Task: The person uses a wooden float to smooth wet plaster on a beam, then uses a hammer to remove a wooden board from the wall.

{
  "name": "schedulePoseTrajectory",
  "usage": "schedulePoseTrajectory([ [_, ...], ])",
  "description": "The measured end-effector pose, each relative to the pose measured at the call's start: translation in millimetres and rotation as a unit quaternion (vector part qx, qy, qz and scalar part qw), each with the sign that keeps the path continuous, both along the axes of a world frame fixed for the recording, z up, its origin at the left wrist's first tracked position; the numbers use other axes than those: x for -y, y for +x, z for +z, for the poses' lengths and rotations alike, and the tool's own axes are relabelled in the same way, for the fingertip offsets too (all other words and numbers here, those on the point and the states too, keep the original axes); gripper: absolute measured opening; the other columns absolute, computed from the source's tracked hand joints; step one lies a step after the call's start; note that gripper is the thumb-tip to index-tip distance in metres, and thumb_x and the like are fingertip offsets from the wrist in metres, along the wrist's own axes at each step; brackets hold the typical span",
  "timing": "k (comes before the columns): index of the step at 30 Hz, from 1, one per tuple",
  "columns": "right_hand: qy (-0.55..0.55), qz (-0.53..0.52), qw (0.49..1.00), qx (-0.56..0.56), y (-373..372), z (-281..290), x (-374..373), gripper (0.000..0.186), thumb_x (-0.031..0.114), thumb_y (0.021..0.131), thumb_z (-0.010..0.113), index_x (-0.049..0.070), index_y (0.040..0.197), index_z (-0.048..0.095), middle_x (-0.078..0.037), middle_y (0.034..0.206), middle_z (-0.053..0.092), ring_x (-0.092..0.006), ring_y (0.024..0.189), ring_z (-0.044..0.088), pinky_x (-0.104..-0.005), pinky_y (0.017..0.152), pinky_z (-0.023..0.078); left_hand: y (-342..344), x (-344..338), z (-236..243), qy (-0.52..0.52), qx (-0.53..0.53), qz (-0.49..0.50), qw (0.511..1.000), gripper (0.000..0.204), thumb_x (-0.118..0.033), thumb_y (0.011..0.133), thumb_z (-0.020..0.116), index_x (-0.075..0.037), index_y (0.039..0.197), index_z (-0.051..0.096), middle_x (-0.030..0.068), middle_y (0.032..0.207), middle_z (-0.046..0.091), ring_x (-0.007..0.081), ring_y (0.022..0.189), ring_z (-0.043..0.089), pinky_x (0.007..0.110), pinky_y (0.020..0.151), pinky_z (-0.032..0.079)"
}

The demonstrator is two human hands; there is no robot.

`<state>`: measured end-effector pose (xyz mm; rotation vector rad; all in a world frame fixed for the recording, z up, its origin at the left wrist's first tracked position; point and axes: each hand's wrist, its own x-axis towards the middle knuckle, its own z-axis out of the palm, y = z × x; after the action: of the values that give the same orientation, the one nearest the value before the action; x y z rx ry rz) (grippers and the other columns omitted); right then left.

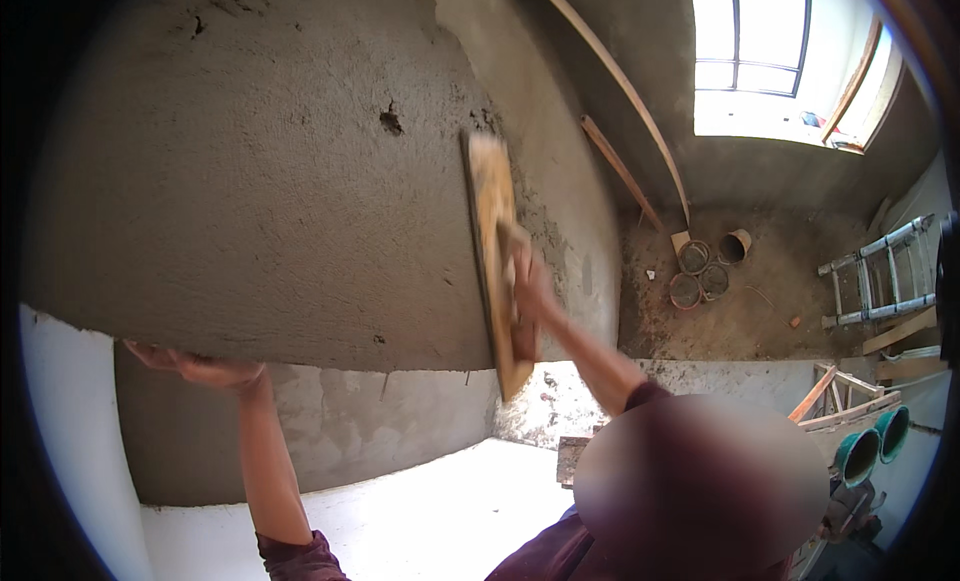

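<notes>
A wooden plastering float (490,196), blurred by motion, lies against a broad surface of grey plaster (270,201). My right hand (530,286) is closed around the float's handle. The plaster has a rough texture with a dark hole (390,121) left of the float. To the right of the float, its edge meets a lighter, smoother band (560,141). At the lower left, my left hand (200,366) rests along the plaster's bottom edge. Its fingers look stretched out along that edge, partly hidden, and I see no tool in it.
Below at right, several buckets (737,246) stand on the dirty floor (740,326). A ladder (880,271) is farther right. Long wooden strips (625,86) lean near the window (750,41). Green buckets (858,459) sit near a wooden frame (835,396) at lower right.
</notes>
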<state>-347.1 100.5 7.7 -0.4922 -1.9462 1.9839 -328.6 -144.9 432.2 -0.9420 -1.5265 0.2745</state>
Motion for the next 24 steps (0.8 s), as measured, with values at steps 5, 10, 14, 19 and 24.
schedulePoseTrajectory([
  [5, -0.051, 0.051, 0.99, -0.118, 72.9, 66.9, 51.2, 0.036, 0.033, 0.101, 0.042, 0.004, 0.117, 0.056, -0.027, 0.106, 0.06, -0.0494, 0.096, 0.058, -0.0529, 0.082, 0.046, -3.4, 11.7, 1.7, -0.001, 0.013, -0.059, 0.998, 0.1, -0.07, 0.08, 0.058, -0.008, 0.147, 0.017, 0.0204, 0.147, 0.025, 0.0396, 0.143, 0.02, 0.062, 0.114, 0.022],
  [10, 0.17, -0.058, 0.973, -0.143, -94.8, 136.2, -74.7, 0.047, 0.045, 0.101, 0.041, 0.001, 0.11, 0.055, -0.03, 0.102, 0.062, -0.043, 0.103, 0.06, -0.0501, 0.084, 0.047, -11.2, 2.1, -1.9, -0.007, -0.009, -0.043, 0.999, 0.102, -0.07, 0.077, 0.062, -0.01, 0.146, 0.017, 0.02, 0.149, 0.022, 0.0413, 0.144, 0.015, 0.064, 0.114, 0.019],
  [14, -0.03, -0.023, 0.999, -0.035, -106.2, 157.9, -79.0, 0.059, 0.052, 0.099, 0.038, -0.002, 0.111, 0.06, -0.028, 0.113, 0.062, -0.0421, 0.115, 0.055, -0.0485, 0.092, 0.044, 13.6, 16.5, 11.7, -0.056, -0.04, -0.01, 0.998, 0.108, -0.071, 0.074, 0.064, -0.009, 0.149, 0.016, 0.0211, 0.15, 0.024, 0.0433, 0.145, 0.014, 0.066, 0.113, 0.018],
  [19, -0.061, 0.01, 0.997, -0.039, -23.9, 42.3, -17.7, 0.059, 0.049, 0.101, 0.033, 0.003, 0.134, 0.051, -0.022, 0.13, 0.057, -0.0363, 0.124, 0.052, -0.0429, 0.103, 0.038, 13.6, 5.1, -3.6, 0.002, -0.011, 0.008, 1.0, 0.097, -0.07, 0.083, 0.052, -0.014, 0.152, 0.012, 0.0205, 0.157, 0.014, 0.0431, 0.145, 0.013, 0.065, 0.114, 0.016],
  [24, -0.082, 0.108, 0.987, -0.087, 65.8, 86.2, 36.4, 0.039, 0.029, 0.101, 0.043, 0.001, 0.128, 0.051, -0.023, 0.115, 0.062, -0.0337, 0.104, 0.064, -0.0387, 0.083, 0.049, 11.2, -25.0, 5.5, 0.178, 0.089, -0.091, 0.976, 0.078, -0.057, 0.096, 0.03, -0.012, 0.155, 0.006, 0.0193, 0.159, 0.009, 0.0366, 0.148, 0.009, 0.054, 0.118, 0.013],
])
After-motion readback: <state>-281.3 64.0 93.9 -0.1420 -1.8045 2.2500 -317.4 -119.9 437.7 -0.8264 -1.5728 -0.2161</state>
